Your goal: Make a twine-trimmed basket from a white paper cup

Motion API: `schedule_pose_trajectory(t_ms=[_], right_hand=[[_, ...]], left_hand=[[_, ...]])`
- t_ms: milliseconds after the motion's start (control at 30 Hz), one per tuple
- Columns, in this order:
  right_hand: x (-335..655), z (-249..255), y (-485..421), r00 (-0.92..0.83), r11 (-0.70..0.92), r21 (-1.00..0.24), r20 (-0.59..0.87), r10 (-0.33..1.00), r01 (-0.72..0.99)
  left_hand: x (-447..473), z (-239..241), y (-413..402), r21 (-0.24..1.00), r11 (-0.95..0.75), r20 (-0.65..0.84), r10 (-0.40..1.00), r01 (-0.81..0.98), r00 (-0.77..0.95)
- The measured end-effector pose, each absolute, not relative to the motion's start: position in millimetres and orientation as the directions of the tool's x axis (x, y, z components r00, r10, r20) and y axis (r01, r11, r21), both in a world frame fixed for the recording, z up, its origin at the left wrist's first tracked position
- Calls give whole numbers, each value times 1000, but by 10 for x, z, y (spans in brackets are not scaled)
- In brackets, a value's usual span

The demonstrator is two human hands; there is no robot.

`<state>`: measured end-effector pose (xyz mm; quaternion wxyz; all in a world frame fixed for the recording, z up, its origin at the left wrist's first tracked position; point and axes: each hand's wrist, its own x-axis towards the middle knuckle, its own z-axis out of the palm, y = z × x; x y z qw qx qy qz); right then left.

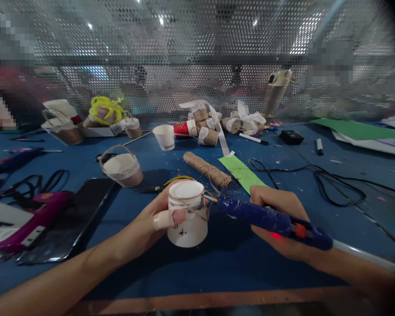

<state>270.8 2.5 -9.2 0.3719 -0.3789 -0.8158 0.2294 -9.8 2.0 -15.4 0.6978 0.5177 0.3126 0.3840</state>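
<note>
Near the front middle of the table, my left hand (164,213) is wrapped round a white paper cup (187,235), upside down, with twine (186,202) wound near its narrow upper end. A bandage-like strip covers part of the thumb. My right hand (279,204) grips a blue hot glue gun (253,213), a glue stick trailing from its back. Its metal nozzle meets the cup's right side, at the twine. Just behind the cup lie a roll of twine (207,169) and a green paper strip (242,171). Scissors (151,189) lie partly hidden behind my left hand.
Left are a phone (75,215), a magenta power strip (46,215) and a twine-handled cup basket (125,169). Several wrapped cups (207,136) are heaped at the back beside a white cup (164,137). Black cable (335,184) loops across the right; a bottle (274,96) stands behind.
</note>
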Motion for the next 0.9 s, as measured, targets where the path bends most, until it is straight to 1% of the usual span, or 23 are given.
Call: schedule_pose_trajectory(t_ms=[200, 400, 500, 667, 900], right_hand=[[2712, -106, 44, -417, 578, -674, 410, 811, 460], [2741, -126, 54, -403, 547, -694, 384, 831, 468], [2733, -112, 30, -414, 555, -702, 389, 823, 446], [2711, -90, -2, -435, 592, -678, 416, 798, 437], [2750, -121, 59, -408, 541, -697, 372, 834, 470]], left_hand=[[-77, -93, 20, 949, 209, -63, 857, -234, 512], [-86, -108, 22, 929, 211, -16, 843, -304, 537], [-96, -126, 30, 927, 216, -21, 845, -305, 534], [-99, -129, 32, 925, 234, -40, 844, -300, 534], [-86, -98, 9, 915, 266, -77, 853, -304, 516]])
